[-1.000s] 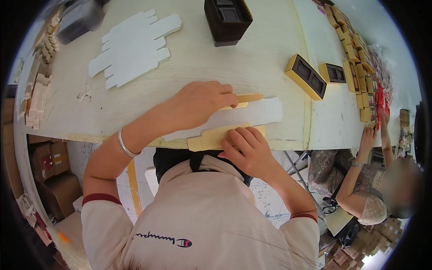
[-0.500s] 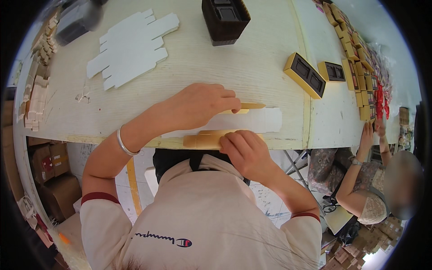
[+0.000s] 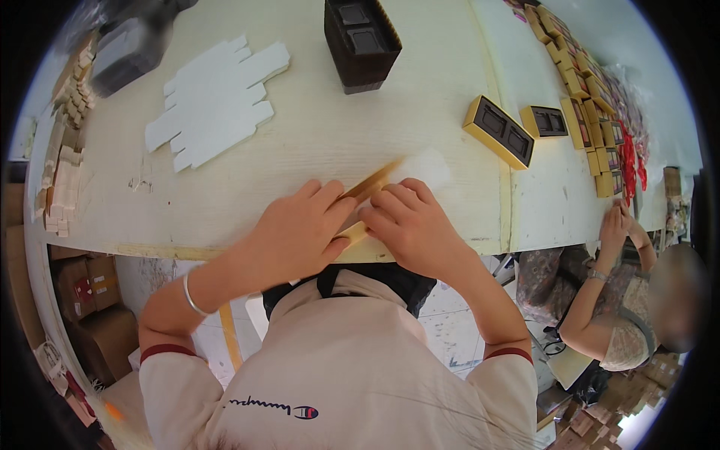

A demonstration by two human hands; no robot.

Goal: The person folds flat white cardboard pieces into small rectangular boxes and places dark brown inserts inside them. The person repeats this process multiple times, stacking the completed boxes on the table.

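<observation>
- With the folded gold card (image 3: 375, 181) as the middle of my dial, I see it near the table's front edge, slanting toward one o'clock, partly blurred.
- My view shows the left hand (image 3: 296, 229) holding the card's near end, thumb and fingers apart around it.
- The right hand (image 3: 409, 225) is narrow, its fingers curled onto the card; I cannot see its thumb.
- The pale wood-grain table (image 3: 435, 90) has a yellowish seam (image 3: 506, 195) at three o'clock; a blurred white sheet (image 3: 431, 166) lies just beyond the card.
- At ten I have white flat cartons (image 3: 217, 105); at twelve, a stack of dark trays (image 3: 363, 56).
- At two lie a long gold box (image 3: 487, 142) and a smaller gold box (image 3: 527, 120), both with black inserts, then rows of gold boxes (image 3: 577, 86).
- At four, a co-worker (image 3: 611, 337) sits at the table's edge.
- At eight, brown cartons (image 3: 97, 341) stand under the table; at seven, a yellow stripe (image 3: 229, 337) crosses the floor (image 3: 450, 322).
- At nine, I make out pale stacked pieces (image 3: 64, 184).
</observation>
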